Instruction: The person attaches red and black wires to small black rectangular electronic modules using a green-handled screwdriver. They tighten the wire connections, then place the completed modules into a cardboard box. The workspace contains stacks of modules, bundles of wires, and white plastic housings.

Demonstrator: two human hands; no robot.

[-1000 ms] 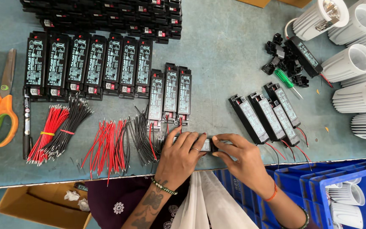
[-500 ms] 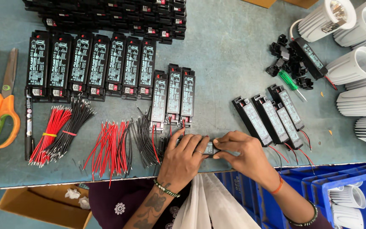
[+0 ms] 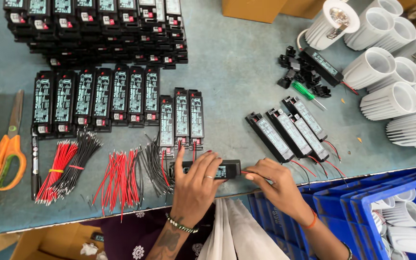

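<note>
A black rectangular driver box [image 3: 227,169] lies along the near edge of the grey table [image 3: 246,62]. My left hand [image 3: 196,185] rests over it and holds it down. My right hand [image 3: 276,185] pinches a thin red wire at the box's right end. To the left lie loose bunches of red and black wires [image 3: 121,175] and a tied bundle [image 3: 61,168]. Several finished boxes with wires [image 3: 290,130] lie at an angle just beyond my right hand.
Rows and stacks of black driver boxes [image 3: 97,43] fill the far left. White ribbed lamp housings [image 3: 396,82] crowd the right. Black clips and a green screwdriver [image 3: 306,94] lie between. Orange scissors [image 3: 3,149] sit far left. Blue crates [image 3: 362,202] stand below the table edge.
The box in my hands has turned to lie flat along the table edge, and my right hand has shifted to its right end. The camera view has moved in closer.
</note>
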